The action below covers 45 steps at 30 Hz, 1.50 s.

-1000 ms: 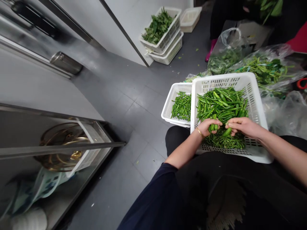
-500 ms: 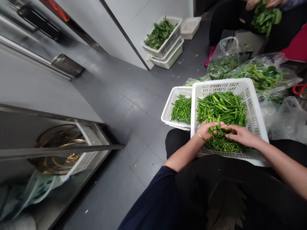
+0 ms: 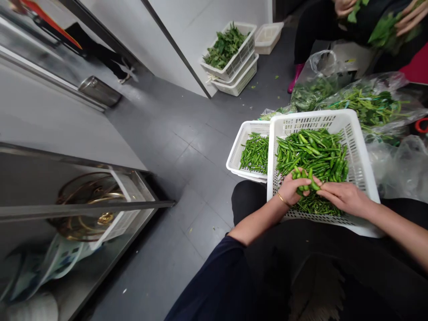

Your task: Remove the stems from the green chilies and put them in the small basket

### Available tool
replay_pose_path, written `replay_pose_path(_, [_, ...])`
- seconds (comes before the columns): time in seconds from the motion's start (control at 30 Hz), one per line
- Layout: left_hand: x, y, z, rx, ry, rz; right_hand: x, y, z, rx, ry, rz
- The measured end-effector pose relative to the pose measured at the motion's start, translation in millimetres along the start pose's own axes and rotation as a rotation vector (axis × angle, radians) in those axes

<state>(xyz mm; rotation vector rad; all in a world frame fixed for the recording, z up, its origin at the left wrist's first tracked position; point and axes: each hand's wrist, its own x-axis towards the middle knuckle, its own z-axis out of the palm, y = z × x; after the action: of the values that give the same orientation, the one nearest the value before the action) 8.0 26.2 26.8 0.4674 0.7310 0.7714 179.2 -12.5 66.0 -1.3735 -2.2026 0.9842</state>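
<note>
On my lap rests a white slotted plastic basket (image 3: 365, 156). Glossy green chili peppers (image 3: 314, 149) are heaped in its far half, and thin green stems (image 3: 316, 207) lie in the near part. My left hand (image 3: 290, 189) is closed around several green chili peppers, whose tips poke out between the fingers. Thumb and fingertips of my right hand (image 3: 346, 197) pinch the end of one of these peppers, touching the left fingers. Both hands are over the basket. The exact spot of the pinch is partly hidden by the fingers.
Beside my basket stands a smaller white basket (image 3: 230, 156) with thinner green peppers. Clear bags of greens (image 3: 368, 107) lie beyond. Stacked baskets (image 3: 239, 62) of leaves stand by the wall. A co-worker's hands (image 3: 409, 20) handle leaves. A metal shelf (image 3: 147, 205) juts in at left.
My right fingers have closed on a pepper's end, and my left thumb has folded over its handful. The co-worker's hands have moved apart. Another person's leg has appeared at upper left.
</note>
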Motion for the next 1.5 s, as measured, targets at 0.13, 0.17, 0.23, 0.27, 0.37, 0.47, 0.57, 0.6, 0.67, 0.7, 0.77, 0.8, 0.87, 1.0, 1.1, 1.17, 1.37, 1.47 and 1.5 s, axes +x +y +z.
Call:
replay_pose_path(0.13, [11.7,1.5,-13.6,-0.149,-0.017,-0.067,12.0,-3.0,-3.8,-0.141,-0.203,-0.168])
replay_pose_path(0.17, [14.2,1.7,-16.7,-0.159,-0.01,-0.065,18.3,3.2,-5.5,-0.198,-0.261,-0.136])
replay_pose_path(0.23, [17.2,2.4,-20.3,-0.164,-0.01,-0.069,35.7,21.9,-10.6,-0.379,-0.254,0.033])
replay_pose_path(0.27, [17.9,2.7,-20.7,-0.162,-0.014,-0.076,46.5,32.6,-13.0,-0.494,-0.179,0.157])
replay_pose_path(0.37, [17.5,3.7,-18.7,-0.171,0.007,-0.09,81.4,60.0,-15.0,-0.723,0.019,0.414])
replay_pose_path(0.47, [16.8,3.7,-18.0,-0.169,0.05,-0.082,104.1,74.5,-10.4,-0.772,-0.034,0.443])
replay_pose_path(0.57, [17.9,2.3,-20.7,-0.106,0.112,-0.09,97.5,76.4,-6.8,-0.722,-0.05,0.39])
replay_pose_path(0.6, [18.7,1.5,-21.6,-0.086,0.128,-0.092,88.4,73.6,-5.6,-0.702,-0.036,0.359])
replay_pose_path(0.67, [20.4,-0.5,-22.0,-0.072,0.134,-0.087,64.0,61.5,-1.4,-0.666,-0.033,0.262])
replay_pose_path(0.7, [21.0,-1.7,-21.4,-0.073,0.115,-0.084,50.7,52.8,1.7,-0.649,-0.044,0.203])
replay_pose_path(0.77, [21.6,-4.3,-19.5,-0.063,0.05,-0.09,27.6,34.0,8.1,-0.599,-0.108,0.059])
replay_pose_path(0.8, [21.5,-5.7,-18.6,-0.046,0.014,-0.1,19.6,26.1,10.1,-0.564,-0.155,-0.012])
replay_pose_path(0.87, [20.8,-8.2,-17.7,0.002,-0.026,-0.128,13.3,18.1,9.0,-0.491,-0.272,-0.111])
replay_pose_path(1.0, [19.7,-9.8,-19.9,0.036,0.027,-0.132,38.2,39.2,-12.9,-0.538,-0.345,0.022])
replay_pose_path(1.1, [19.2,-8.1,-20.2,0.017,-0.009,-0.132,72.9,66.7,-25.9,-0.745,-0.1,0.337])
replay_pose_path(1.17, [18.8,-6.8,-19.2,0.002,-0.02,-0.133,90.4,79.2,-26.1,-0.811,-0.032,0.441])
replay_pose_path(1.37, [19.7,-6.4,-18.8,-0.067,0.119,-0.078,72.7,75.3,-8.4,-0.673,0.078,0.379])
replay_pose_path(1.47, [20.9,-9.2,-17.7,0.001,0.089,-0.083,38.3,56.5,7.0,-0.594,-0.016,0.148])
replay_pose_path(1.5, [20.9,-11.0,-17.0,0.033,0.073,-0.089,27.8,50.0,12.9,-0.569,-0.051,0.087])
